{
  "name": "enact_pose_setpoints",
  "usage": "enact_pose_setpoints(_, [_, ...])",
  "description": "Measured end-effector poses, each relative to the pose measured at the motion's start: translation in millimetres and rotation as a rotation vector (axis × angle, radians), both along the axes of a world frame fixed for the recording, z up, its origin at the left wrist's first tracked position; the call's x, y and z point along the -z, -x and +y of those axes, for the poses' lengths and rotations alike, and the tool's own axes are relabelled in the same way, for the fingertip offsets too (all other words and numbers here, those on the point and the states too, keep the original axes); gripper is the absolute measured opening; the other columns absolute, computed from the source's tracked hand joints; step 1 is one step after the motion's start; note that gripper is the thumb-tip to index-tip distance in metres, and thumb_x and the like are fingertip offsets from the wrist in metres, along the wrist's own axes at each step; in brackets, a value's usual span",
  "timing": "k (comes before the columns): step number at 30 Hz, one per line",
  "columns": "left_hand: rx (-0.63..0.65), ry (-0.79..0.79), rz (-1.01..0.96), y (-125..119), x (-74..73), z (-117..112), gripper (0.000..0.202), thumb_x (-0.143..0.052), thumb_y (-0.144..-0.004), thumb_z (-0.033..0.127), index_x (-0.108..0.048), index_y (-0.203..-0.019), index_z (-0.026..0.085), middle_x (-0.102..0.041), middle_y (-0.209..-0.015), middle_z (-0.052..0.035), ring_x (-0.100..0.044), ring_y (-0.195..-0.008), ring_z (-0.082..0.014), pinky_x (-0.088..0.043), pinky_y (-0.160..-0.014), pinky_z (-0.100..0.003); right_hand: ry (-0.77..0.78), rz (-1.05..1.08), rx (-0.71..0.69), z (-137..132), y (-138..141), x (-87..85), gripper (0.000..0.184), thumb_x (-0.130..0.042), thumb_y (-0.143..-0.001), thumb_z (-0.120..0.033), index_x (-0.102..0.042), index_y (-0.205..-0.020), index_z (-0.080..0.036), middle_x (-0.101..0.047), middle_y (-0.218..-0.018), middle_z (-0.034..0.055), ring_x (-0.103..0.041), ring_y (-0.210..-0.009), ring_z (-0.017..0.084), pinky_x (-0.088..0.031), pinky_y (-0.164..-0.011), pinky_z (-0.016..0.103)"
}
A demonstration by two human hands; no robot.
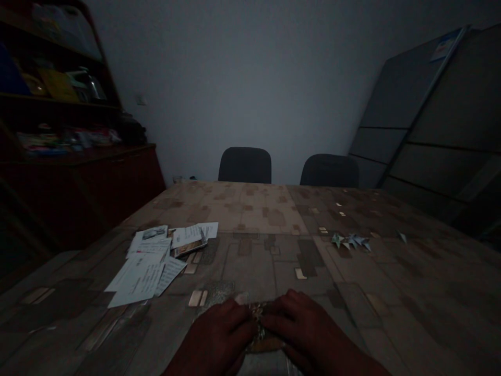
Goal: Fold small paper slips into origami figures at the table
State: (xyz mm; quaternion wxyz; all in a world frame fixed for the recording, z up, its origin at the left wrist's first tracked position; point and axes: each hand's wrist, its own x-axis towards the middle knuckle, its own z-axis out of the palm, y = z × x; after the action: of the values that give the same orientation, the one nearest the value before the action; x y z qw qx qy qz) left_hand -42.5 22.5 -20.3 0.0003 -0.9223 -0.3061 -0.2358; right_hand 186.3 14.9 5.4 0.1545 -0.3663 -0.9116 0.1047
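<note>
At the near side of the table, between both hands, lies a small piece of dark patterned paper (257,313) with yellowish and brown print. My left hand (223,334) has its fingers closed over the left part of the paper. From the other side, my right hand (299,326) grips the right part, fingers bent and held together. Much of the sheet is hidden under the fingers, so its folds cannot be made out. A cluster of small folded paper figures (351,241) stands to the right, with a single one (402,237) farther right.
Printed sheets and cards (144,269) lie in a loose pile on the left of the patterned tablecloth (250,261). Two dark chairs (245,165) stand behind the table. A filled shelf cabinet (78,172) is at left, a grey cabinet (395,99) at right. The room is dim.
</note>
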Motion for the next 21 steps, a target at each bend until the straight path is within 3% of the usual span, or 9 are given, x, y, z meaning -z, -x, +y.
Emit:
enact_pose_setpoints(5, [-0.04,0.043,0.032,4,5.0,0,0.023,-0.061,-0.074,0.005,-0.062,-0.088,0.023,-0.07,-0.084,-0.0007,-0.062,-0.072,-0.0212,-0.046,-0.06,-0.03,0.068,0.008,-0.036,1,-5,-3.4,0.02,-0.064,-0.091,-0.017,-0.068,-0.108,-0.027,-0.068,-0.107,0.0033,-0.059,-0.092,0.022,-0.042,-0.081,0.036])
enact_pose_setpoints(10, [-0.099,0.206,-0.089,5,-4.4,0,0.016,-0.06,-0.085,0.008,-0.065,-0.087,0.022,-0.069,-0.087,-0.0015,-0.061,-0.079,-0.0204,-0.046,-0.067,-0.03,0.132,0.144,0.056,4,-5,-1.0,0.009,-0.066,-0.09,-0.016,-0.071,-0.092,-0.024,-0.068,-0.094,0.0017,-0.059,-0.092,0.02,-0.04,-0.082,0.035])
enact_pose_setpoints(15, [-0.233,0.312,-0.146,0,-13.3,-2,0.014,-0.059,-0.086,0.01,-0.061,-0.075,0.018,-0.064,-0.085,-0.003,-0.059,-0.081,-0.0221,-0.045,-0.071,-0.035,0.185,0.301,0.234,7,0,9.5,0.015,-0.069,-0.084,-0.01,-0.064,-0.072,-0.018,-0.062,-0.08,-0.0016,-0.058,-0.083,0.018,-0.039,-0.08,0.034])
enact_pose_setpoints(21, [-0.308,0.324,-0.177,-4,-12.7,0,0.013,-0.058,-0.082,0.01,-0.057,-0.073,0.018,-0.065,-0.097,-0.006,-0.06,-0.09,-0.0256,-0.046,-0.078,-0.041,0.107,0.277,0.412,11,10,18.4,0.022,-0.072,-0.078,-0.01,-0.059,-0.063,-0.017,-0.059,-0.073,-0.0016,-0.056,-0.079,0.02,-0.036,-0.078,0.036])
